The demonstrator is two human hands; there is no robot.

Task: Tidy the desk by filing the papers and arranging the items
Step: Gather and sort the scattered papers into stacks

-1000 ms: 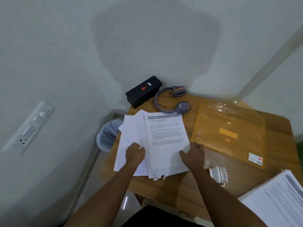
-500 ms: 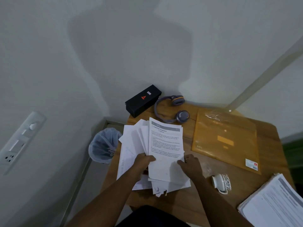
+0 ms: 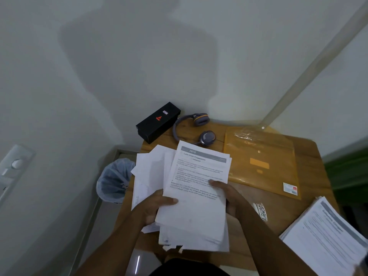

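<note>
A loose stack of white papers (image 3: 196, 198) with printed text on top is lifted off the wooden desk (image 3: 310, 176), uneven at its edges. My left hand (image 3: 154, 208) grips its left side, thumb on top. My right hand (image 3: 227, 194) holds the right side, fingers over the top sheet. A few sheets fan out to the left behind the stack. A yellow plastic file folder (image 3: 260, 162) lies flat on the desk to the right. A second pile of printed papers (image 3: 326, 236) sits at the desk's near right corner.
A black box (image 3: 158, 122) and grey-orange headphones (image 3: 194, 127) lie at the back of the desk by the wall. A small patterned white item (image 3: 260, 211) lies beside my right wrist. A lined waste bin (image 3: 114, 180) stands on the floor left of the desk.
Both hands have gathered the spread sheets together and raised the stack toward me. The left thumb now rests on the top sheet.
</note>
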